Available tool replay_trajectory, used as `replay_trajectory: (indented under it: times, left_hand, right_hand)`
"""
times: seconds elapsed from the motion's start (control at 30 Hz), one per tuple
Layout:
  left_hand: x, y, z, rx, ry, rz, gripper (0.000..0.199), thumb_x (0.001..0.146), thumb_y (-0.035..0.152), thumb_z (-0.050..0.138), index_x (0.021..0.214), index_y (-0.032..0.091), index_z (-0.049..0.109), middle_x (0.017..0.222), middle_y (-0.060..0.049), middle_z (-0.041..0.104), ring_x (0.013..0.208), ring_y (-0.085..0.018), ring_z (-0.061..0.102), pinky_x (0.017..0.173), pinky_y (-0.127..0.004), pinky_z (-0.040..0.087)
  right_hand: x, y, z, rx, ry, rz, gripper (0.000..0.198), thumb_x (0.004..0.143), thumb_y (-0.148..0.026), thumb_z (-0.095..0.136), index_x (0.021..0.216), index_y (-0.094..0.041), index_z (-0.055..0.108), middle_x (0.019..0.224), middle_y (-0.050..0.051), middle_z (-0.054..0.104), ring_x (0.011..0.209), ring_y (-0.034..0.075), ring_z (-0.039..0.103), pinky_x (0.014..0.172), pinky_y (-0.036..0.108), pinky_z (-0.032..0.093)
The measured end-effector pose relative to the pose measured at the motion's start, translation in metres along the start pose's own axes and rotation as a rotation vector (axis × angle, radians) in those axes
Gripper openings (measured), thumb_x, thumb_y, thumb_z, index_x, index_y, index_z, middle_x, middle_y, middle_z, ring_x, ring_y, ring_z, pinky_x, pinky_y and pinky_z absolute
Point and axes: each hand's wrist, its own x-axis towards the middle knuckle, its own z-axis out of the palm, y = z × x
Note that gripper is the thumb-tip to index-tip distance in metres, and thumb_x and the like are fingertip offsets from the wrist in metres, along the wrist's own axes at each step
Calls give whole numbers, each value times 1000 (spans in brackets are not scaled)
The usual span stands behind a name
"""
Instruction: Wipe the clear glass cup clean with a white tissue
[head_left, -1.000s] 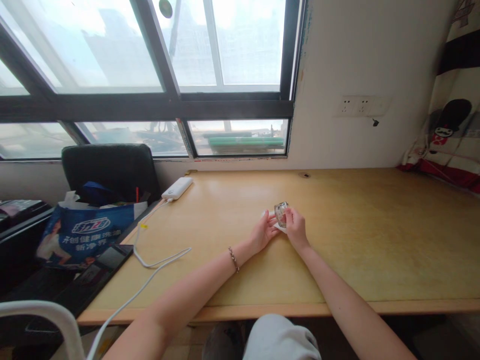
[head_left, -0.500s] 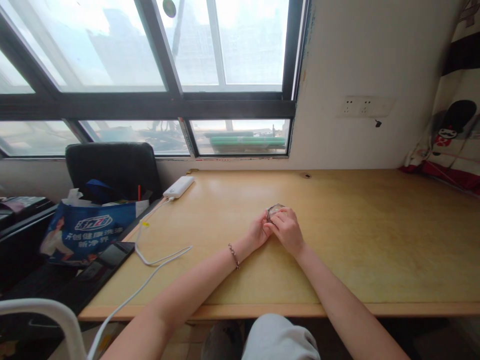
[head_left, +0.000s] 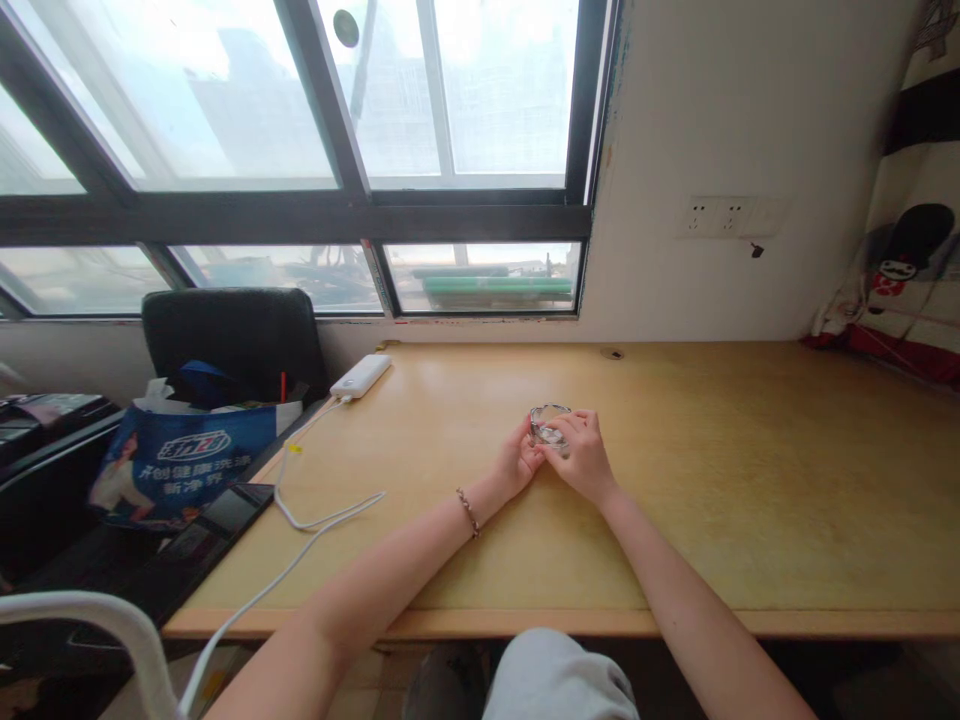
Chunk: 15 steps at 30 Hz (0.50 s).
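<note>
A small, round, clear glass dish [head_left: 550, 434], possibly an ashtray, sits between both hands over the middle of the wooden desk [head_left: 450, 560]. My left hand [head_left: 517, 461] is closed around its left side, with a beaded bracelet on that wrist. From the right, my right hand [head_left: 584, 452] grips the dish, its fingers reaching over the rim and partly into it. The dish's inside faces up toward me. Whether its base touches the desk cannot be made out, and its near right part is hidden by my fingers.
A white power bank [head_left: 361, 376] lies at the desk's back left corner, its white cable [head_left: 281, 570] looping down the left side. Beyond that edge, a blue shopping bag [head_left: 195, 455] rests by a black chair [head_left: 232, 335]. A patterned curtain [head_left: 911, 230] hangs at the right.
The glass dish has turned so that more of its rim and inside shows. My right fingers have shifted slightly right and uncover more of it. The view has moved a little.
</note>
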Motion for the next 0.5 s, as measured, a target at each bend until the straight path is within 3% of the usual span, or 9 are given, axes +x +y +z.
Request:
replay_trajectory:
  times: [0.13,0.3,0.4,0.5]
  left_hand:
    - [2,2,1,-40,59,10,27,79,35,49,86,9,54,75,-6,61,64,-10,57,60,-19,48]
    - [0,-2,4,42,36,14,28,79,36,50,88,10,54,86,-9,62,71,-11,59,67,-20,48]
    - [-4,-5,8,167,-7,-19,33,77,37,52,93,9,53,94,-14,61,80,-15,60,75,-26,47]
    - [-9,-5,12,283,-98,-48,33,73,31,58,98,9,54,102,-16,59,93,-20,57,85,-32,42]
  right_hand:
    - [-1,-6,1,-13,-48,-43,24,75,-20,53,99,-21,56,97,3,57,94,22,38,87,36,31]
    - [-4,-1,10,-121,11,24,15,78,-16,47,91,-16,55,87,8,55,91,24,38,83,37,34]
    - [1,20,10,-228,74,69,14,79,-18,45,89,-14,53,84,10,53,90,25,38,82,38,34]
    - [11,63,1,-359,82,77,14,77,-16,46,89,-12,52,84,12,52,89,26,37,81,40,33]
